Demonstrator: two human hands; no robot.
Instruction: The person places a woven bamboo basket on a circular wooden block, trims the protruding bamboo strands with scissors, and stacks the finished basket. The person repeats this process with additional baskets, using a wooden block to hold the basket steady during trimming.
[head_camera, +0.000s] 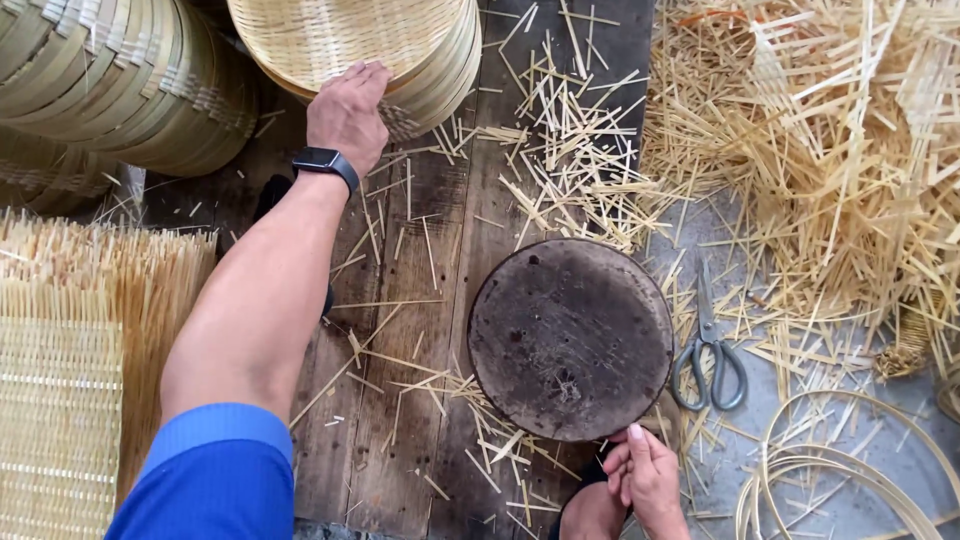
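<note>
At the bottom edge of the frame, right hand (640, 480): fingers loosely bent and lying together, nothing held, fingertips just at the near rim of the round dark wooden block (570, 338); touching it or not, hard to tell. At lower left, blue sleeve (215, 470) of the outstretched left arm. Under everything, a desk (400, 420) of rough planks strewn with short cut splinters.

Right of the block, grey-handled scissors (710, 360) lying shut; lower right, loose bamboo hoops (850, 470). At the left edge, a flat woven mat (55, 400) with unwoven ends standing up.

Further up, a black watch (325, 162) on the wrist, then the left hand (348, 112) laid on the rim of the top basket (350, 40) of a stack at upper centre, fingers spread over the weave. Clamped on the rim or only resting: cannot tell. A second stack of baskets (110, 80) at upper left, a big heap of bamboo strips (830, 170) at upper right.

Best done, probably, with thumb under the rim and fingers over it, taking one basket only and lifting straight so the stack below stays put.
</note>
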